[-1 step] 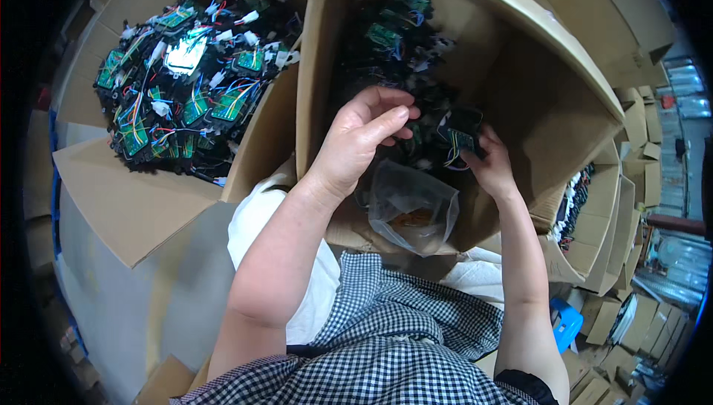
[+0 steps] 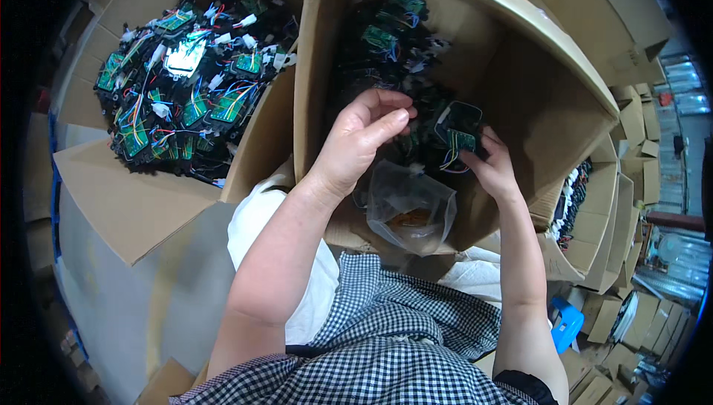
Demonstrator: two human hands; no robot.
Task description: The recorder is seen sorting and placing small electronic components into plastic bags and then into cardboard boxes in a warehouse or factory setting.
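In my right hand (image 2: 493, 163) is a green circuit board (image 2: 462, 140) with yellow, white and other coloured wires, gripped at its right edge. Against its far side shows a dark, rounded black panel (image 2: 464, 115), seemingly part of the same piece. My left hand (image 2: 364, 131) is raised over the open box to the left of the board, thumb drawn in against curled fingers. Whatever may be between those fingertips is hidden. Beneath both hands, black parts with green boards and wires (image 2: 382, 39) lie heaped in the cardboard box (image 2: 546, 100).
A second box (image 2: 119, 212) on the left holds a heap of similar wired boards (image 2: 194, 108). A clear plastic bag (image 2: 412, 208) with orange-brown contents hangs at the near side of the middle box. On the right stand another box (image 2: 603, 212) with black-and-white parts and a blue object (image 2: 567, 323).
The circuit board in my right hand has tilted slightly, and more of the dark panel behind it shows. My left hand has hardly moved.
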